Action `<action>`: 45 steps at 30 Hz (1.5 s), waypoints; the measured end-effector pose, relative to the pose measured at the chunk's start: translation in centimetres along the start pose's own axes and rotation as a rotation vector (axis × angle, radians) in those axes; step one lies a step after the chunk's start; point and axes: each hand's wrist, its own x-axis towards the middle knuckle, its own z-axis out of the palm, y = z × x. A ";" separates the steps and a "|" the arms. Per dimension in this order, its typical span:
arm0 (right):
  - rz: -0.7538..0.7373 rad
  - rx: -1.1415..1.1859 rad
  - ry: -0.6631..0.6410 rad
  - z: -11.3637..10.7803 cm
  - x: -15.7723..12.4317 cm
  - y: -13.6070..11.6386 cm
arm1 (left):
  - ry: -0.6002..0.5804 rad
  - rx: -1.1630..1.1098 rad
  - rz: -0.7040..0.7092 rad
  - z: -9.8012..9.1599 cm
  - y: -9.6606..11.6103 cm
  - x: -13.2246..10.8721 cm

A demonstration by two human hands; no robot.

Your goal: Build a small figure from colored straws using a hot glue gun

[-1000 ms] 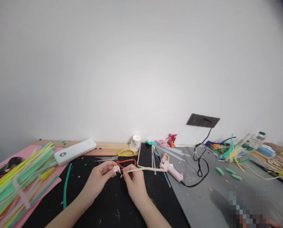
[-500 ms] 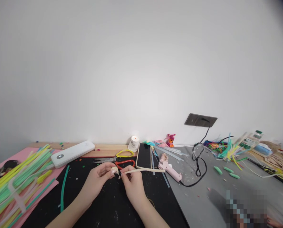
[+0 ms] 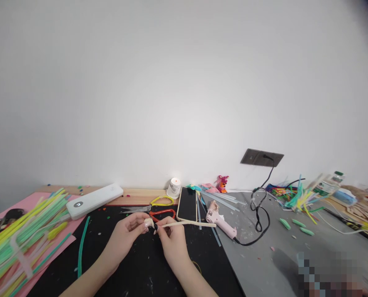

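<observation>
From my remote seat I see both hands low in the middle of the view, raised a little over the black mat [image 3: 134, 268]. The left hand [image 3: 126, 235] and the right hand [image 3: 171, 243] meet fingertip to fingertip, and both pinch the left end of a cream strip [image 3: 191, 223]. The left thumb and forefinger are closed on the very tip, and the right thumb and forefinger are pressed on it just beside them. Something small and dark sits at that pinched end, too small for me to make out. From the fingers the cream strip runs out to the right, nearly level, and its far end lies close to the pink glue gun [image 3: 219, 218]. I cannot tell whether they touch. Just behind the hands lie red-handled scissors [image 3: 162, 213], and a phone [image 3: 187, 203] lies face up beside them. A black cord [image 3: 259, 218] loops from the glue gun up to the wall socket [image 3: 262, 157]. On the left, a bundle of green and yellow sticks [image 3: 23, 239] rests on a pink sheet [image 3: 29, 198], with a white case [image 3: 92, 200] behind it and a single green stick [image 3: 81, 243] on the mat.
</observation>
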 end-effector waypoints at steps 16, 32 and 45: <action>0.003 0.023 -0.015 0.1 -0.1 -0.3 | 0.008 -0.016 -0.004 0.3 0.5 -0.3; -0.007 0.000 -0.020 0.2 -0.1 -0.2 | -0.010 -0.055 -0.014 0.4 0.0 -0.2; -0.022 -0.001 -0.035 0.2 -0.1 -0.2 | 0.004 -0.004 0.008 0.7 0.1 -0.4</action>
